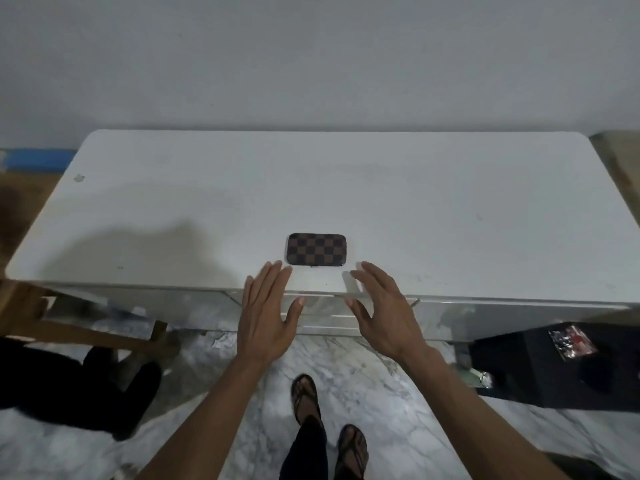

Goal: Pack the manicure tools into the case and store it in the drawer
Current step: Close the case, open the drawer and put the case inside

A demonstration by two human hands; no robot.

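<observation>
Case (pixel 316 249) lay closed on the surface (pixel 173 202); left hand (pixel 268 311) and right hand (pixel 379 311) hovered near it, fingers spread, empty.

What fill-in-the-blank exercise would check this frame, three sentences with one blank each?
1. The checkered case lies ____ on the white table.
2. The left hand and right hand are both ____, holding nothing.
3. The case sits near the table's ____ edge.

Missing words: closed; open; front
</observation>
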